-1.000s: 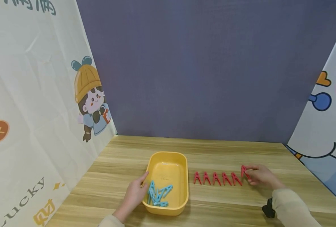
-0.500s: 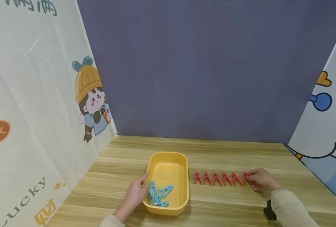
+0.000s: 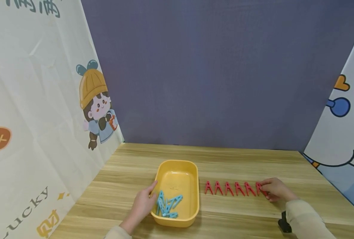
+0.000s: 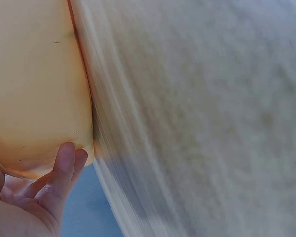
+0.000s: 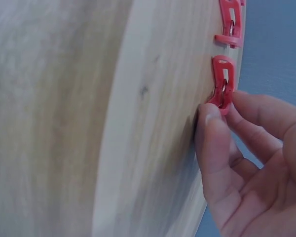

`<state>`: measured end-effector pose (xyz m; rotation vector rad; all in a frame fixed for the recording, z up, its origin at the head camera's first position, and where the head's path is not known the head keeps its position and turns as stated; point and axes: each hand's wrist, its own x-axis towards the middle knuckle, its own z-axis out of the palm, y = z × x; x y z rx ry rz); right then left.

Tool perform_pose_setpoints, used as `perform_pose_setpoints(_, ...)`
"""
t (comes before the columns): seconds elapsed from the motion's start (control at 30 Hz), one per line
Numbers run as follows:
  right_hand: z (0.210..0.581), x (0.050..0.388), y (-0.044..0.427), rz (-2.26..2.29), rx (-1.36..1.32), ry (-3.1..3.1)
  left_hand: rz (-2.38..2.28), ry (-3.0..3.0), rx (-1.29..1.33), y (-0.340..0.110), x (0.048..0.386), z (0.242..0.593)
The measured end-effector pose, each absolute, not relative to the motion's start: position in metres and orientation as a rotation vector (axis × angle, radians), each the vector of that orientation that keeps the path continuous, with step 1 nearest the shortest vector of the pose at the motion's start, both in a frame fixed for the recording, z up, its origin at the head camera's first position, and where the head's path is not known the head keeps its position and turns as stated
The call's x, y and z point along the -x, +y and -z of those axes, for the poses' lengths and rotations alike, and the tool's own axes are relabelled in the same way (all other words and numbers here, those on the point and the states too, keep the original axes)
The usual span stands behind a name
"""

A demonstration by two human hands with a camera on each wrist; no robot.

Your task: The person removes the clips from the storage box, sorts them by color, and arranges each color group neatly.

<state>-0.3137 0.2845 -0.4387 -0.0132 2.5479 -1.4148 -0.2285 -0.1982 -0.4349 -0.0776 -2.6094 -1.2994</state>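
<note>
My left hand [image 3: 142, 202] grips the left side of a yellow plastic tray [image 3: 181, 181]. In the left wrist view its fingers lie against the tray's outer wall. Several light-blue clothespins [image 3: 167, 206] lie heaped inside, at the tray's near end. Right of the tray, red clothespins [image 3: 228, 188] lie on the table in a spaced row, legs toward me. At the row's right end my right hand [image 3: 275, 189] pinches the last red clothespin [image 5: 223, 81] between thumb and fingers; its lower part is partly hidden by them.
The wood-grain table [image 3: 224, 219] ends at a dark purple-grey panel [image 3: 209, 83] at the back. Printed white sheets flank it, left sheet [image 3: 45, 116] and right sheet [image 3: 338, 139]. A black object [image 3: 284, 223] shows at the right wrist.
My right hand has brought its red clothespin slightly right and toward me, level with the row's right end. Over the last half second it barely moves. The left hand and tray stay put.
</note>
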Motion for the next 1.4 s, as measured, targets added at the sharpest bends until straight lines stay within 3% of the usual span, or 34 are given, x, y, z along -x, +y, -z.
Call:
perform_pose_setpoints(0.4,0.435,0.312,0.289,1.433,0.063,2.567,1.266,-2.607,0.089,-0.197,0.227,0.436)
perform_pose_setpoints(0.93,0.388,0.318,0.277,1.31,0.187,2.684,1.283,-2.609,0.085,-0.196,0.226,0.434)
perform_pose_setpoints(1.4,0.356,0.316,0.239,1.344,0.37,2.674,1.265,-2.605,0.103,-0.197,0.227,0.434)
